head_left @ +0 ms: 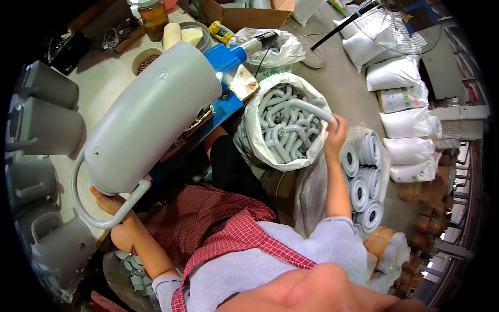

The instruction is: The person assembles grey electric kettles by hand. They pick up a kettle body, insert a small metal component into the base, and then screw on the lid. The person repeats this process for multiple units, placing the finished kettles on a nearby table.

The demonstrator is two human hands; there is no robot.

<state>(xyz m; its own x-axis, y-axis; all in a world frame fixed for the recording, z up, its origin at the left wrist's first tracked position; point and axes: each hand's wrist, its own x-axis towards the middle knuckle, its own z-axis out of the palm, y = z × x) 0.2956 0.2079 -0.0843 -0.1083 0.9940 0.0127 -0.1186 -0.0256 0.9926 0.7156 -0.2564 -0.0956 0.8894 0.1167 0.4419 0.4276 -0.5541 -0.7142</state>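
A large grey plastic can point(150, 112) with a looped tube handle point(79, 200) lies across the blue machine point(228, 65) in front of me. My left hand point(108, 203) grips its lower end, inside the handle's loop; some of the fingers are hidden beneath it. To the right, an open white sack point(254, 136) is filled with bent grey plastic tubes point(296, 130). My right hand point(335, 132) is closed on the end of one curved grey tube point(314, 109) at the sack's right rim. The far end of that tube rests over the pile.
Grey cans point(57, 127) line the table's left edge. At the back are a jar point(154, 21), a bowl of small brass-coloured parts point(147, 58) and a cardboard box point(244, 16). Bagged grey rings point(358, 192) stand right, beyond them white sacks point(405, 125) and a fan point(397, 31).
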